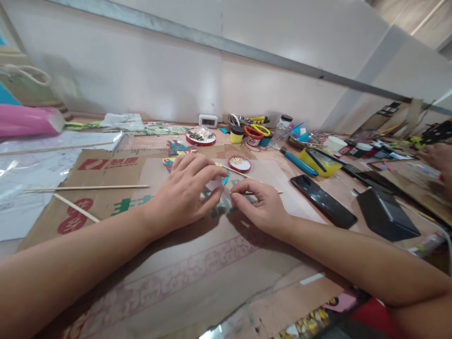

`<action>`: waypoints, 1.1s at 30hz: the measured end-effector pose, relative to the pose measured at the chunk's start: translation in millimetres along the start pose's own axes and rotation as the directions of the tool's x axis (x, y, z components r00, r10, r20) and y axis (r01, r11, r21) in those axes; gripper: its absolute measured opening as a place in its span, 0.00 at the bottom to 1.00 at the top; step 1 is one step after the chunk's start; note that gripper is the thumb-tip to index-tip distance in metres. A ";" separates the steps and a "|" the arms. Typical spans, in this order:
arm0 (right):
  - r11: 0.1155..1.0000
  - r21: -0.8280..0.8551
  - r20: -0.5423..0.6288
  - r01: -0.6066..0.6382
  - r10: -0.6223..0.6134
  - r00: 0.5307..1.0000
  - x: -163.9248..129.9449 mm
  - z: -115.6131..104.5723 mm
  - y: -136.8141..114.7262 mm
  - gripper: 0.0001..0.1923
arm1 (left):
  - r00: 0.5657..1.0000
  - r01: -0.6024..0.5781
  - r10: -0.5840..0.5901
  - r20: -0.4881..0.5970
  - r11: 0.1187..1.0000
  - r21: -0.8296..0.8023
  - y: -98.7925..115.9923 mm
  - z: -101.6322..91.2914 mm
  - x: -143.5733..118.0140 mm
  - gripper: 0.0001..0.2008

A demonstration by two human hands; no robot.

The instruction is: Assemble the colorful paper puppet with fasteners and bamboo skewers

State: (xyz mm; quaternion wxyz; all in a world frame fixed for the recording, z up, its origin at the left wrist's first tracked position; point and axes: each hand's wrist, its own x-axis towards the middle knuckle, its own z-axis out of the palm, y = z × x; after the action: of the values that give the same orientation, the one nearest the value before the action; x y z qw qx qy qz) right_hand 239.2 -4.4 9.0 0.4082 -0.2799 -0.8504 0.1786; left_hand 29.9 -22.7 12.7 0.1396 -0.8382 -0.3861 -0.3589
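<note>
Head view, one frame. Both hands meet at centre frame over a sheet of flattened cardboard (197, 263) covering the tabletop (356, 188).

Left hand (185, 193): palm down, fingers curled, fingertips pressing a small pale paper piece (214, 184) with a teal edge against the cardboard.

Right hand (259, 205): thumb and forefinger pinched on a thin wooden stick (263, 192), which lies nearly flat and points toward the right of the frame. The pinch sits just beside the paper piece; whether the stick's end touches the paper cannot be told, since the fingers hide it.

State of work, judged: a coloured cut-out figure (178, 149) lies above the left hand, so some cutting and colouring looks done; the stick and the paper do not look joined yet.

Around: round red lid (239, 164) just above the hands, two more sticks (84, 188) at left, dark phone (323, 200) at right, scissors (261, 128) and paint pots at upper centre.
</note>
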 end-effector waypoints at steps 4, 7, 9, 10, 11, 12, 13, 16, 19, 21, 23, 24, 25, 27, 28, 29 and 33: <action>0.986 -0.107 0.037 0.127 -0.123 0.992 -2.7 2.2 5.5 0.03 | 0.996 0.092 -0.092 -0.001 0.990 -0.108 1.4 -15.5 12.2 0.08; 0.951 -0.189 0.143 0.243 -0.219 0.965 -4.2 3.6 8.2 0.03 | 0.968 0.246 -0.250 0.010 0.947 -0.205 -1.1 -32.6 26.2 0.08; 0.939 -0.204 0.185 0.276 -0.240 0.953 -4.4 3.7 7.7 0.04 | 0.949 0.316 -0.310 0.065 0.921 -0.227 -5.5 -43.2 33.8 0.08; 0.938 -0.202 0.191 0.281 -0.243 0.951 -4.3 3.6 6.9 0.04 | 0.943 0.330 -0.315 0.105 0.919 -0.215 -8.4 -47.9 36.6 0.08; 0.939 -0.197 0.190 0.281 -0.245 0.951 -4.0 3.5 6.0 0.05 | 0.940 0.334 -0.310 0.143 0.924 -0.189 -11.5 -52.1 38.7 0.08; 0.941 -0.191 0.182 0.278 -0.244 0.953 -3.6 3.4 5.2 0.06 | 0.937 0.328 -0.301 0.175 0.932 -0.155 -14.6 -56.1 40.2 0.08; 0.945 -0.186 0.172 0.270 -0.239 0.955 -3.2 3.5 4.6 0.06 | 0.937 0.312 -0.284 0.203 0.943 -0.119 -17.6 -59.9 41.1 0.08; 0.956 -0.179 0.154 0.233 -0.207 0.966 -2.2 4.2 4.9 0.05 | 0.946 0.220 -0.204 0.250 0.975 -0.038 -23.6 -73.3 42.4 0.09; 0.962 -0.171 0.146 0.213 -0.189 0.971 -2.1 5.7 7.4 0.04 | 0.957 0.173 -0.170 0.235 0.985 0.006 -22.1 -94.6 43.4 0.11; 0.961 -0.167 0.141 0.220 -0.197 0.970 -2.4 6.7 9.2 0.04 | 0.947 0.224 -0.230 0.225 0.973 0.053 -16.8 -112.8 44.0 0.14; 0.959 -0.169 0.135 0.227 -0.205 0.969 -3.0 7.8 10.7 0.04 | 0.935 0.273 -0.289 0.207 0.956 0.106 -10.8 -130.0 44.6 0.15; 0.959 -0.170 0.135 0.227 -0.206 0.969 -3.1 8.3 11.1 0.04 | 0.934 0.280 -0.301 0.192 0.951 0.127 -8.6 -136.9 45.1 0.16; 0.959 -0.170 0.138 0.227 -0.205 0.969 -3.2 8.8 11.4 0.04 | 0.937 0.279 -0.301 0.175 0.950 0.143 -7.5 -142.0 45.8 0.17; 0.962 -0.163 0.160 0.220 -0.194 0.968 -2.8 9.3 11.0 0.05 | 0.929 0.275 -0.307 0.208 0.946 0.170 -9.3 -146.5 48.4 0.18; 0.964 -0.157 0.172 0.214 -0.186 0.967 -2.5 9.4 10.6 0.05 | 0.912 0.272 -0.313 0.264 0.945 0.182 -12.5 -146.1 50.1 0.19; 0.966 -0.151 0.183 0.208 -0.180 0.967 -2.1 9.4 10.1 0.05 | 0.882 0.267 -0.319 0.346 0.945 0.190 -17.2 -144.2 51.9 0.19; 0.971 -0.147 0.198 0.187 -0.156 0.968 -1.4 9.2 9.7 0.04 | 0.692 0.234 -0.312 0.651 0.950 0.206 -46.7 -131.6 51.2 0.16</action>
State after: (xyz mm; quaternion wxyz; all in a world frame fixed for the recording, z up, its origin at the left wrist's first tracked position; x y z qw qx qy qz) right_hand 235.8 1.6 -2.6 0.3171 -0.2200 -0.9174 0.0971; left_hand -47.3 -31.0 139.5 -0.0206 -0.8352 -0.5490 -0.0256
